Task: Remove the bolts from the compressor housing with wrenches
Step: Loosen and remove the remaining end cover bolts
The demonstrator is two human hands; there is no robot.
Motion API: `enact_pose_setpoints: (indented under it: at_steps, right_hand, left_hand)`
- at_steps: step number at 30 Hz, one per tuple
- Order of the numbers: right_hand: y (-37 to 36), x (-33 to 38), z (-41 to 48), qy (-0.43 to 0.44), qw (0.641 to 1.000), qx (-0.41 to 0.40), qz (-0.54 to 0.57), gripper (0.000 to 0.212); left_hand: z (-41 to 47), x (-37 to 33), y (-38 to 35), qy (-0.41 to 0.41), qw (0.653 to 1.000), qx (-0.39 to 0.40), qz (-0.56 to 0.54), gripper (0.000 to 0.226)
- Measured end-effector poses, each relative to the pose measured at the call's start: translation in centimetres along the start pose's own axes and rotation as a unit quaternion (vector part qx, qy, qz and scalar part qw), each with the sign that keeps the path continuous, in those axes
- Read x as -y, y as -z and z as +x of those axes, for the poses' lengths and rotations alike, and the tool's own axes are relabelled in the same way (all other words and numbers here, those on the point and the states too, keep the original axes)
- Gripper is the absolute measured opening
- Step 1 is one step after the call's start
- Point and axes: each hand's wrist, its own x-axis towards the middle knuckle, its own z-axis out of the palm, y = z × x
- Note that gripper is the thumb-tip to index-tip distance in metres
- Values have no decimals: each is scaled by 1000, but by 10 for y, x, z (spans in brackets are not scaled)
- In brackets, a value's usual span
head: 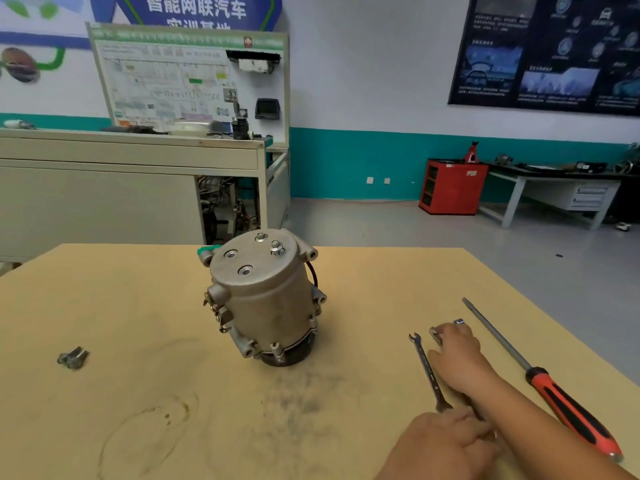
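Head view, lower right: left hand (446, 445), fingers curled at near end of open-end wrench (427, 368); grip not discernible. Just beyond, right hand (457, 355), palm down, fingers laid flat over further wrench heads (437, 333). Right of it, long screwdriver (540, 379), red-black handle, on tan table (138, 341). Left edge: loose bolts (72, 356). Frame centre: compressor housing (266, 299), upright, one bolt (277, 247) standing in top face beside three open holes. Upper right: red cabinet (453, 187) against wall.
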Motion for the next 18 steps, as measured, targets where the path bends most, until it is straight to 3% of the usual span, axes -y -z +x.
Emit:
enact_pose_setpoints:
  at_steps: [2,5,7,9,12,14,18]
  right_hand:
    - [13,27,-2,77,994,-49,61,40]
    - [31,96,-8,250,944,-95,193,23]
    - [39,151,-14,328,905,-82,256,21]
    - [43,200,-17,371,877,-66,299,27]
    - [36,247,-16,371,874,-10,314,33]
    - [24,258,-14,356,889,-14,287,34]
    - [17,259,-11,332,887,-60,315,25]
  left_hand:
    - [-19,13,7,39,977,-139,159,30]
    - [-49,41,70,96,895,-435,-5,24]
    - [-61,74,121,153,837,-523,48,28]
    - [-66,102,158,272,804,-527,36,34]
    - [-65,140,176,419,816,-396,34,37]
    - [-64,154,171,446,833,-327,32,34]
    - [-68,157,161,438,827,-349,43,24]
